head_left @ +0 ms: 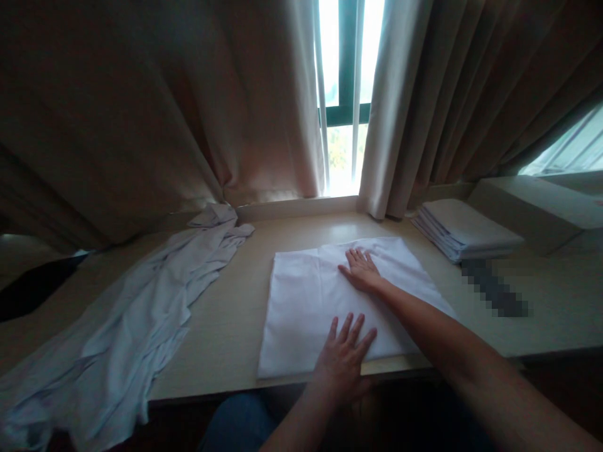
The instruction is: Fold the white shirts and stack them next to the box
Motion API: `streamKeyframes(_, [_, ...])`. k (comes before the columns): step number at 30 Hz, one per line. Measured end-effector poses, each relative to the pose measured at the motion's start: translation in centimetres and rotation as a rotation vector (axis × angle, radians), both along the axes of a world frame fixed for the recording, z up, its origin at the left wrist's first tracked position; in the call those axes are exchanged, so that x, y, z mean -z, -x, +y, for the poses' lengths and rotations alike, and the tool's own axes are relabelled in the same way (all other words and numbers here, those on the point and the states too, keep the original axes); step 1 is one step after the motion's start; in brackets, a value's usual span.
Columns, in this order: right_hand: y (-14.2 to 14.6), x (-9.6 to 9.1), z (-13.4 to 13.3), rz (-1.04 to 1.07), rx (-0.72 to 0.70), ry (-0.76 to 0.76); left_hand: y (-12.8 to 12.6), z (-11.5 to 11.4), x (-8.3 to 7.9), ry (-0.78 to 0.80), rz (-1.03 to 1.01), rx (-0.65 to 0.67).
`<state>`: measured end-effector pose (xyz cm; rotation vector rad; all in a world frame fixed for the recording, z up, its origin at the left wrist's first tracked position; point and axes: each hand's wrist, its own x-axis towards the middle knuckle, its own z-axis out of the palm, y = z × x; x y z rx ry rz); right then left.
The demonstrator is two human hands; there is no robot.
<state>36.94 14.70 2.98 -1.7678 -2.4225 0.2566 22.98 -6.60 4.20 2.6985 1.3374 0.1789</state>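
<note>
A white cloth, folded into a flat rectangle, lies on the table in front of me. My right hand rests palm down near its far edge, fingers spread a little. Closer to me, my left hand is over the near edge of the same cloth, its fingers fanned apart. Neither hand grips anything. Shallow creases run across the cloth around the right hand.
Crumpled white cloth stretches along the left side and hangs over the front edge of the table. A stack of folded white cloths sits at the back right, beside a pale box. Curtains hang behind.
</note>
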Motion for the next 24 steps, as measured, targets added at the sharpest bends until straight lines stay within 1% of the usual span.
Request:
streamKeyframes(2, [0.2, 0.1, 1.0, -0.007, 0.017, -0.019, 0.0, -0.1, -0.1, 0.011, 0.004, -0.013])
streamKeyframes(4, [0.3, 0.3, 1.4, -0.002, 0.016, -0.053, 0.1, -0.2, -0.2, 0.037, -0.008, -0.011])
streamKeyframes(6, [0.4, 0.4, 1.4, 0.006, 0.016, -0.064, 0.3, 0.5, -0.5, 0.082, -0.054, 0.015])
streamKeyframes(7, [0.4, 0.5, 1.3, 0.008, 0.016, -0.064, 0.4, 1.2, -0.8, 0.098, -0.092, 0.014])
streamKeyframes(9, [0.4, 0.6, 1.2, 0.013, 0.014, -0.070, 0.6, 3.8, -1.6, 0.079, -0.176, -0.057])
streamKeyframes(11, [0.4, 0.6, 1.2, 0.018, 0.011, -0.089, 0.8, 7.6, -2.5, -0.034, -0.230, -0.221])
streamKeyframes(13, [0.3, 0.6, 1.2, 0.027, 0.007, -0.109, 1.3, 12.0, -3.0, -0.096, -0.177, -0.302])
streamKeyframes(14, [0.3, 0.6, 1.2, 0.033, 0.009, -0.115, 1.7, 14.1, -3.0, -0.090, -0.124, -0.332])
streamKeyframes(15, [0.2, 0.6, 1.2, 0.037, 0.012, -0.117, 2.3, 16.0, -2.8, -0.068, -0.059, -0.331])
streamKeyframes(17, [0.2, 0.5, 1.3, 0.043, 0.016, -0.109, 4.3, 18.8, -2.0, -0.022, 0.066, -0.313])
streamKeyframes(18, [0.2, 0.4, 1.4, 0.043, 0.016, -0.100, 5.7, 19.7, -1.4, 0.009, 0.116, -0.319])
streamKeyframes(19, [0.2, 0.4, 1.4, 0.044, 0.014, -0.093, 7.5, 20.3, -0.6, 0.037, 0.146, -0.353])
streamKeyframes(21, [0.2, 0.5, 1.6, 0.049, 0.008, -0.085, 11.8, 20.6, 0.9, 0.029, 0.166, -0.434])
streamKeyframes(24, [0.1, 0.5, 1.8, 0.064, 0.013, -0.081, 18.4, 19.7, 2.9, -0.031, 0.180, -0.604])
